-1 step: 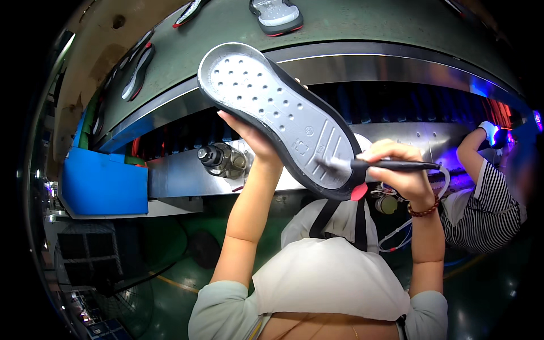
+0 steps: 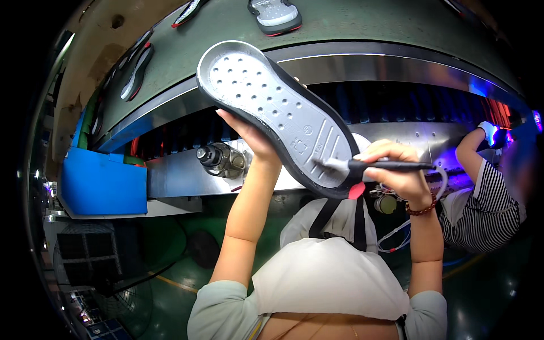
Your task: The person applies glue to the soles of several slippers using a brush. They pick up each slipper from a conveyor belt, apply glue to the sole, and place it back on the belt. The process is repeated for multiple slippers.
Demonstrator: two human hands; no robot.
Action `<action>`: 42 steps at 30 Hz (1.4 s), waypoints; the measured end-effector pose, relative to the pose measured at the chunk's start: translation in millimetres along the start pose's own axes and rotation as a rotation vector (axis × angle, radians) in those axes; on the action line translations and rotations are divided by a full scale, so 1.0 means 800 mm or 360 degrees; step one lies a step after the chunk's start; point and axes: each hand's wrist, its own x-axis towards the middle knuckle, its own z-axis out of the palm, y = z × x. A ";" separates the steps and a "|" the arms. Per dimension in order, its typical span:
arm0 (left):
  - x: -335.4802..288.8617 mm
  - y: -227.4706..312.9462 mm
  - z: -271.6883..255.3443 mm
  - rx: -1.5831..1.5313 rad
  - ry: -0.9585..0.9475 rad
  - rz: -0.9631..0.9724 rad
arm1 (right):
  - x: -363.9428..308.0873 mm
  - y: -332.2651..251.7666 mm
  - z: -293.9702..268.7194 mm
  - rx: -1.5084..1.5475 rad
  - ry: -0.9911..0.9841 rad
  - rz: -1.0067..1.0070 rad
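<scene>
The left hand (image 2: 252, 136) holds up a big grey shoe sole with a black rim and small round holes (image 2: 277, 110), fingers wrapped under it. The right hand (image 2: 396, 170) is closed tight on a thin black brush (image 2: 374, 166). Its bristles touch the sole's heel end. More soles lie on the green belt (image 2: 362, 22) behind.

Green conveyor belt (image 2: 362, 22), blue bin (image 2: 102, 181), green floor (image 2: 170, 255).
</scene>
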 end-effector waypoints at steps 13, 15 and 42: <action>0.016 0.013 0.002 0.0191 0.0030 -0.0051 | -0.008 -0.001 0.000 -0.0320 -0.0323 -0.0119; 0.022 0.014 0.005 0.0191 0.0049 -0.0035 | -0.009 0.016 -0.010 0.0195 -0.0131 -0.0027; -0.042 -0.020 0.023 -0.0541 0.0041 -0.0400 | 0.008 -0.003 0.044 0.0156 0.0003 -0.0187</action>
